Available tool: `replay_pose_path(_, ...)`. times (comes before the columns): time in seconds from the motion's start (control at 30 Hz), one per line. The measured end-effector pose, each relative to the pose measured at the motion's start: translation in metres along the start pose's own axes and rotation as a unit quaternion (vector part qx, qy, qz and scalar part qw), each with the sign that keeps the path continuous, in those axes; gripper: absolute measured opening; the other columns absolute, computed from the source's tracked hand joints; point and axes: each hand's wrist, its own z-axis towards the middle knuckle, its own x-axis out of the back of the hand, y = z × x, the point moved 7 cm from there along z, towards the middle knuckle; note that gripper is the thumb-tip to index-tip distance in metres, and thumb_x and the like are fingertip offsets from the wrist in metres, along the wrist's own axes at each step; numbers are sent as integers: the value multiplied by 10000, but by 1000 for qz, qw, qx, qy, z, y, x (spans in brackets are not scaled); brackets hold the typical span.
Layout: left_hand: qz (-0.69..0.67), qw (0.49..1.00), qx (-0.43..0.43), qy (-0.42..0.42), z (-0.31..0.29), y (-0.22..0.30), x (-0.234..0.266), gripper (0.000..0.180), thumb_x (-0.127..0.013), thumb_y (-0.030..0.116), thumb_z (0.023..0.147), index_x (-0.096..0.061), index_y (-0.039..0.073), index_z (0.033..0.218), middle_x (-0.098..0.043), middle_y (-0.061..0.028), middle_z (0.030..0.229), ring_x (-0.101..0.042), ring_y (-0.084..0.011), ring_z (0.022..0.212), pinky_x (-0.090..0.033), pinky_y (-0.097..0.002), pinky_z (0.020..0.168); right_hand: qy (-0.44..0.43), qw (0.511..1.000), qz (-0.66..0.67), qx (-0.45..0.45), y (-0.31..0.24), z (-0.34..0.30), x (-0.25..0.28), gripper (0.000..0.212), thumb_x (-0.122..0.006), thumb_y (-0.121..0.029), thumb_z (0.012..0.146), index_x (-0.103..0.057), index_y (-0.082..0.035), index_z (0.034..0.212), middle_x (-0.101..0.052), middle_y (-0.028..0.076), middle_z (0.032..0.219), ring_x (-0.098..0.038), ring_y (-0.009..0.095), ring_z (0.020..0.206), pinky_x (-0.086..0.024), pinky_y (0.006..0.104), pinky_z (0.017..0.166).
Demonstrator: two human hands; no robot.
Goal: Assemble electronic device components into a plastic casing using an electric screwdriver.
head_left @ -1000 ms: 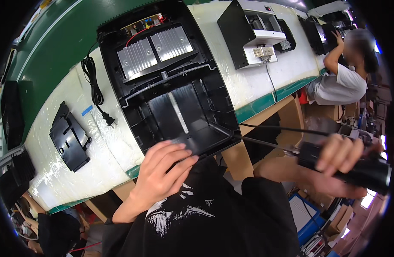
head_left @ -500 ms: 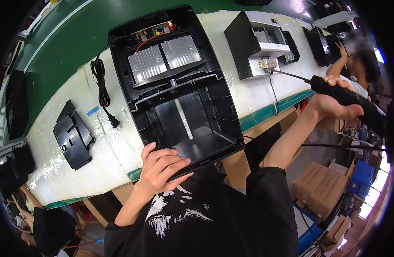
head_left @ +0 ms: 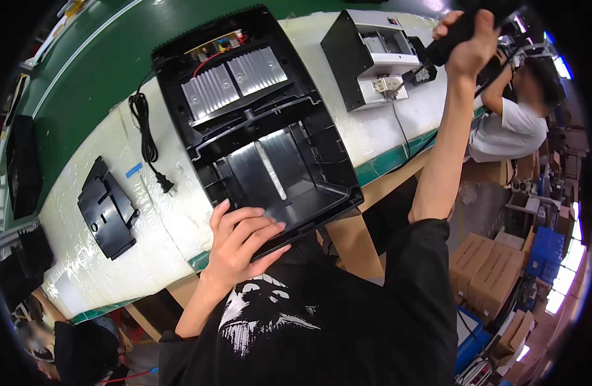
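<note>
My left hand (head_left: 241, 244) grips the near rim of a large black plastic housing (head_left: 339, 151), its fingers over the edge and the thumb outside. Two ribbed silver metal plates (head_left: 211, 93) sit in the far part of the housing, beside a small circuit board (head_left: 213, 46) with red wires. Up at the right, my right hand (head_left: 471, 55) is wrapped round a black electric screwdriver (head_left: 455, 37). Its shaft slants down toward a small pale metal block (head_left: 389, 85) on the front of a black-and-white box (head_left: 348, 67); whether the tip touches the block I cannot tell.
Left of the housing lie a bundled black power cord (head_left: 143, 128) and a black plastic panel (head_left: 108, 209) on the plastic-covered bench (head_left: 180, 225). A co-worker in white (head_left: 511, 128) is at the right, another person in black (head_left: 83, 350) at the lower left. Cardboard boxes (head_left: 486, 270) stand lower right.
My right hand has swung up and away with the screwdriver, which is now steeper over the box. The whole view has shifted slightly; my left hand keeps its hold on the housing.
</note>
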Motion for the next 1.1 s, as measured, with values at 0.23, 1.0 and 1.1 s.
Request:
replay_pose_path(0.23,-14,994,4,105,-30,-16,12,358,-817,285,564,-660,170,865,-601,-16,1042,-505,-256,1105,-316,-478,1016,6,998,-61,-33,-10,-10,-20,384,-465,-417,919,-402,-44,986,-537,106,628,-509,185,440,-420,297,399)
replay_pose_path(1.0,-69,994,-13,89,-10,-21,-7,474,-820,166,546,-597,103,960,-570,-31,1057,-501,-295,1149,-341,-528,1021,3,906,316,280,-232,-180,-14,197,-649,2,724,-465,-68,733,-511,10,681,-528,58,600,-440,105,592)
replay_pose_path(1.1,-80,993,-13,88,-11,-21,-9,481,-816,157,542,-594,99,966,-571,-35,1067,-504,-303,1145,-351,-528,1013,-156,903,391,88,-213,-180,-67,220,-674,20,722,-461,-32,746,-546,89,617,-565,153,529,-510,181,554)
